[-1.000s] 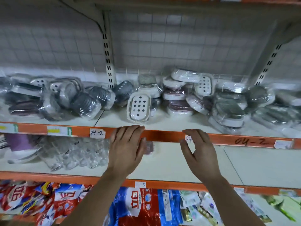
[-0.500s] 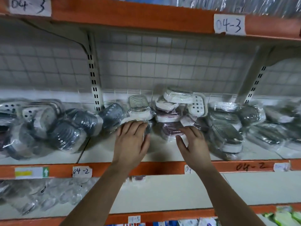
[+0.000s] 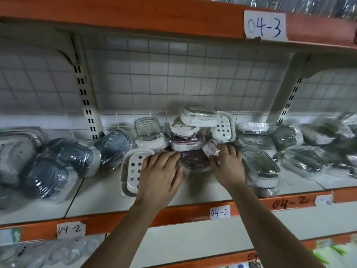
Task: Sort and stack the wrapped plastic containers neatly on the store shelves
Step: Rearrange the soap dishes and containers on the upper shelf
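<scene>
Wrapped plastic containers lie jumbled on the shelf marked 04-2 (image 3: 219,212). A white perforated container (image 3: 133,169) lies flat at the front, and my left hand (image 3: 160,175) rests on its right side with fingers straight. A purple container (image 3: 195,161) sits between my hands, under a loose stack of white and purple ones (image 3: 185,136). My right hand (image 3: 229,165) touches its right edge, fingertips on crinkled wrap. A clear-lidded white container (image 3: 147,132) stands behind my left hand.
Dark grey wrapped containers (image 3: 58,163) are piled at the left, grey-lidded ones (image 3: 260,167) at the right. A slotted upright (image 3: 85,101) and a bracket (image 3: 289,99) stand against the grid back wall. The shelf above (image 3: 264,24) is marked 04-3. Bare shelf surface shows at the front.
Both hands rose from the orange shelf edge and reached into the shelf. The left now lies on the white perforated container and the right at the purple one.
</scene>
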A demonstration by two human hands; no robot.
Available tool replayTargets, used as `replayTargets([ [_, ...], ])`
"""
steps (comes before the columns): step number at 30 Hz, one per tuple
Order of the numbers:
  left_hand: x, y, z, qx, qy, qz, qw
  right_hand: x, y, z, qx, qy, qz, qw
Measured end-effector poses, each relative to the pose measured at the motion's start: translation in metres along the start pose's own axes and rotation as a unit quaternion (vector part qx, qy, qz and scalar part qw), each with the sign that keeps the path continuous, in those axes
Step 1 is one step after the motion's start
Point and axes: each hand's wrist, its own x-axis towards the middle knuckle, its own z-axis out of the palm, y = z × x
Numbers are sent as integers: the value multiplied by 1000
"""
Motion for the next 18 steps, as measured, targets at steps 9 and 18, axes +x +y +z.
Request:
replayTargets([
  [9,-10,15,15,0,7,-5,1000,25,-7,-7,-57,-104,23,993],
  [18,-21,20,18,1,22,-13,1000,14,-4,-14,-8,-70,-19,997],
])
